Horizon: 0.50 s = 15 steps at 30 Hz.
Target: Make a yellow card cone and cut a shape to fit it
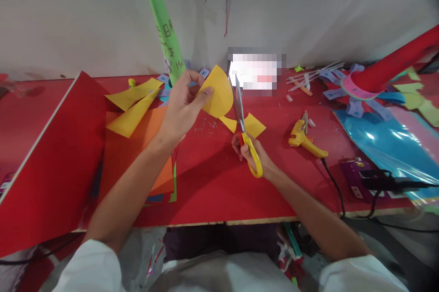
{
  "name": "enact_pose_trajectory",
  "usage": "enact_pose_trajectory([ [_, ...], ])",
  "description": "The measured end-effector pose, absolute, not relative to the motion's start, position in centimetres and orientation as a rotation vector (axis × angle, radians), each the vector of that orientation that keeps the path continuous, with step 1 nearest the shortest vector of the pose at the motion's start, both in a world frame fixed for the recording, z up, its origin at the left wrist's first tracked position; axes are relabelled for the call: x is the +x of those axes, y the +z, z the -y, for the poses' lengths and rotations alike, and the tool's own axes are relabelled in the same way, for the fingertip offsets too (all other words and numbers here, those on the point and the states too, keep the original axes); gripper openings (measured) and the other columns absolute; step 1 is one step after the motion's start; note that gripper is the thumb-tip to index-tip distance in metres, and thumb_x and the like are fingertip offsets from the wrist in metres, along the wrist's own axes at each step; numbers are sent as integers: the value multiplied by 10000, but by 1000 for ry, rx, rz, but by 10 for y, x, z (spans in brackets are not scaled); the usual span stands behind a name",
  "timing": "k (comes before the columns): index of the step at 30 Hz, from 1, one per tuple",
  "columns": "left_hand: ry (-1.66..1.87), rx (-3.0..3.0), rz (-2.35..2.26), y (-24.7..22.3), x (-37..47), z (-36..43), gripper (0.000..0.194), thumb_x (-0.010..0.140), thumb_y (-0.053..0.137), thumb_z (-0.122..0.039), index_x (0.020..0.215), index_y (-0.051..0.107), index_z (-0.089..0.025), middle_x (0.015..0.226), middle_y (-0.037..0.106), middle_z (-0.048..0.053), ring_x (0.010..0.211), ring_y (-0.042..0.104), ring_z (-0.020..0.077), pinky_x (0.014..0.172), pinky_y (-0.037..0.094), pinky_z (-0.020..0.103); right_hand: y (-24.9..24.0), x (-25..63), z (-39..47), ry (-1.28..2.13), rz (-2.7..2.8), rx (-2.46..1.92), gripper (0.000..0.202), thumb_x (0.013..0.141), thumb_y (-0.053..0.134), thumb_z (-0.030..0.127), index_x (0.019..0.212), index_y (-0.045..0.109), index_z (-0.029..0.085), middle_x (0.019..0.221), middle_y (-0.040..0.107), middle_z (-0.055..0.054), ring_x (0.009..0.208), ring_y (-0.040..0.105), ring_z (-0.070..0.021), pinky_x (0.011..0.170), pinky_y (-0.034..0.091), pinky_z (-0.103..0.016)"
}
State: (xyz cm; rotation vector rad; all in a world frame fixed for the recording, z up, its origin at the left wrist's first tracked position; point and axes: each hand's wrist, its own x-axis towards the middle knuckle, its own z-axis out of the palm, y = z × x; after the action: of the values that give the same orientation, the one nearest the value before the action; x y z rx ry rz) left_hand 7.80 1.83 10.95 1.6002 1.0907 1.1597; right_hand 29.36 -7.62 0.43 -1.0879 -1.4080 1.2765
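Pinched between the thumb and fingers of my left hand (185,104) is a piece of yellow paper (219,93) with a rounded right edge. My right hand (252,152) grips scissors (239,114) with yellow and red handles, blades pointing up. The blades stand just right of the paper's curved edge; whether they touch it I cannot tell. Below the blades lie yellow paper offcuts (254,126) on the red table (212,191). Two longer yellow strips (135,109) rest to the left, over orange sheets (120,146).
A green paper tube (168,31) with a star on top stands behind my left hand. A yellow glue gun (307,139) with a cord lies at right, near a purple box (356,177). A lit screen (255,72) leans at the wall. A red board (58,159) stands at left.
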Motion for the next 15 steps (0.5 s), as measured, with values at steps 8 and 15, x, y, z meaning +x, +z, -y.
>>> enact_pose_trajectory([
  [8, 1107, 1532, -1024, 119, 87, -3, 400, 1004, 738, -518, 1128, 420, -308, 670, 608, -80, 485, 630, 157, 430, 401, 277, 0, 293, 76, 1280, 1386, -1054, 764, 820, 601, 1003, 865, 547, 242, 752, 499, 24, 646, 429, -134, 546, 359, -286],
  [15, 1108, 1534, -1060, 115, 90, -6, 429, 935, 804, -461, 1231, 539, -298, 843, 699, -10, 595, 710, 167, 518, 531, 281, -5, 294, 75, 1270, 1386, -1077, 742, 837, 613, 982, 865, 548, 244, 737, 493, 31, 636, 416, -131, 547, 354, -283],
])
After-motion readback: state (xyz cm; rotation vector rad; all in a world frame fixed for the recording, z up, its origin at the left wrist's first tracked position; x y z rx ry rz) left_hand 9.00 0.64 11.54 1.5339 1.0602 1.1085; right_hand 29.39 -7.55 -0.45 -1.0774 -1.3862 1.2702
